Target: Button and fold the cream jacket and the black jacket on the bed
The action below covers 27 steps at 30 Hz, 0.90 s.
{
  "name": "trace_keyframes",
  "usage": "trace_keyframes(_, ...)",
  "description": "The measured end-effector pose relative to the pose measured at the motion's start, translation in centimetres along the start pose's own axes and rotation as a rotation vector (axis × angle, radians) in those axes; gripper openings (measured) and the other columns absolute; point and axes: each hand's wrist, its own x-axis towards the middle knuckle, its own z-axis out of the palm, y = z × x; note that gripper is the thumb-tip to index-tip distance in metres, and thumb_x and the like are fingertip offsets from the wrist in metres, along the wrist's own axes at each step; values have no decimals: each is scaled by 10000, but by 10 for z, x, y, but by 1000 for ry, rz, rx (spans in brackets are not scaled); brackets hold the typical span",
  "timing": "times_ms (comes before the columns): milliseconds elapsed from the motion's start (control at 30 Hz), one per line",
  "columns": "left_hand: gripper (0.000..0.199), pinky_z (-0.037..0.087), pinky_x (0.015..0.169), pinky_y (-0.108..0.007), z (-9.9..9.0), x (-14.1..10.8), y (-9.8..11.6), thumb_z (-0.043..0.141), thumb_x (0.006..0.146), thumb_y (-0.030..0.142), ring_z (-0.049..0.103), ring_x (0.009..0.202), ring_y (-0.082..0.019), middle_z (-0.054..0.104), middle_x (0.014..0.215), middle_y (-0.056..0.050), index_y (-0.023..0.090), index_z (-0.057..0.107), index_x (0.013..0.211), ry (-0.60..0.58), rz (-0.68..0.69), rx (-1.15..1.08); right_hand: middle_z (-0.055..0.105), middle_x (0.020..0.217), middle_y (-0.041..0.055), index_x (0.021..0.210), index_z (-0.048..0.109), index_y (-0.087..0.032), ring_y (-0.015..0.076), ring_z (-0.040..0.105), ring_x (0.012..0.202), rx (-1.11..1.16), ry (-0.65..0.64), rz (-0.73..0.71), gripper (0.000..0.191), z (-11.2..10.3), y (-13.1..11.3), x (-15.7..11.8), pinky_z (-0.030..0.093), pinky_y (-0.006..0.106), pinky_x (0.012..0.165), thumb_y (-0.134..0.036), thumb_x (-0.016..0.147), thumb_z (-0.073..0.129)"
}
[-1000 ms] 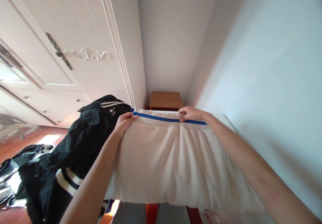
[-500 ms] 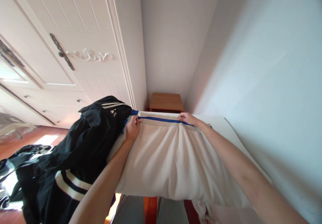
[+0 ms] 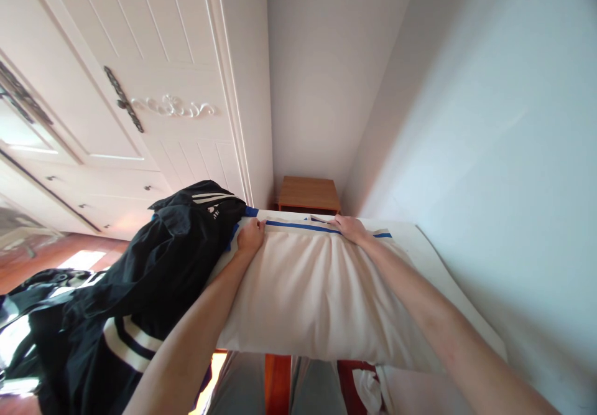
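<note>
A white cloth, gathered in soft folds, is spread over a white surface in front of me and hangs over its near edge. Near the cloth's far edge runs a blue stripe. My left hand is closed at the far left corner, its fingers curled on the cloth's edge. My right hand pinches the far edge right of the middle, where a small flap stands up beside the fingertips. Its fingertips are partly hidden.
A black garment with white stripes lies heaped at the left, over the white surface's edge. Beyond stands a small wooden cabinet. A white wardrobe rises at the left, a pale wall at the right. My legs show below.
My right hand has shifted slightly right and down, with its knuckles turned more upward. A flap of the far edge now stands up beside it. My left hand is more curled over the corner.
</note>
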Motion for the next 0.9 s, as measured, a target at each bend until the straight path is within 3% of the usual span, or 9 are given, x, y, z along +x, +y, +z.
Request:
trace_keyframes(133, 441, 445, 711, -328, -19, 4, -7, 405, 936, 479, 660, 843, -298, 711, 815, -148, 151, 664, 794, -24, -13, -148, 714, 889, 149, 899, 636, -206, 283, 653, 874, -104, 18, 100, 451, -14, 4, -1, 371, 326, 725, -524, 1010, 335)
trace_keyframes(200, 381, 447, 693, -307, -36, 1, -14, 508, 875, 487, 654, 779, -270, 691, 741, -101, 158, 650, 747, -51, 9, -187, 717, 877, 140, 863, 654, -208, 273, 653, 866, -128, 19, 124, 511, -27, 11, -9, 380, 329, 740, -534, 1014, 291)
trace_keyframes(300, 288, 447, 682, -302, -59, -15, -28, 717, 690, 441, 638, 734, -255, 652, 697, -49, 169, 643, 750, -103, 5, -218, 720, 833, 123, 757, 668, -204, 269, 648, 879, -151, 13, 153, 466, -44, 31, -32, 392, 336, 796, -535, 973, 421)
trace_keyframes(367, 287, 437, 657, -309, -70, -30, -39, 765, 617, 434, 625, 719, -261, 623, 666, -31, 194, 624, 683, -213, -34, -203, 720, 863, 133, 744, 682, -192, 285, 638, 929, -168, 20, 199, 414, -51, 49, -50, 398, 354, 845, -538, 914, 531)
trace_keyframes(467, 319, 382, 595, -309, -78, -52, -51, 760, 597, 453, 578, 655, -250, 542, 573, -7, 221, 547, 544, -343, -23, -125, 685, 1089, 188, 947, 704, -150, 322, 599, 1084, -114, 109, 336, 430, -54, 74, -74, 402, 382, 926, -554, 813, 641)
trace_keyframes(533, 316, 359, 587, -304, -79, -62, -51, 722, 626, 455, 550, 633, -233, 524, 563, -2, 218, 535, 533, -321, 23, -106, 637, 1182, 243, 1055, 674, -99, 349, 578, 1133, 38, 180, 466, 554, -52, 84, -85, 416, 398, 933, -541, 725, 725)
trace_keyframes(600, 289, 354, 594, -300, -80, -68, -45, 672, 663, 440, 535, 623, -220, 528, 569, -3, 212, 536, 547, -279, 44, -100, 672, 1097, 236, 1010, 675, -86, 340, 617, 1050, 217, 195, 545, 535, -51, 87, -94, 455, 387, 867, -517, 700, 742)
trace_keyframes(733, 191, 356, 612, -282, -84, -75, -23, 570, 712, 326, 522, 633, -201, 513, 579, 7, 225, 476, 580, -165, 127, -87, 723, 843, 101, 849, 666, -155, 256, 657, 843, 336, 227, 509, 273, -52, 82, -103, 469, 310, 722, -420, 785, 647)
trace_keyframes(900, 83, 388, 648, -286, -89, -86, -8, 485, 816, 320, 538, 661, -209, 539, 655, 11, 243, 475, 786, 54, 167, -163, 699, 1012, 123, 1042, 611, -178, 251, 610, 967, 272, 420, 454, 270, -55, 75, -102, 447, 323, 816, -387, 895, 522)
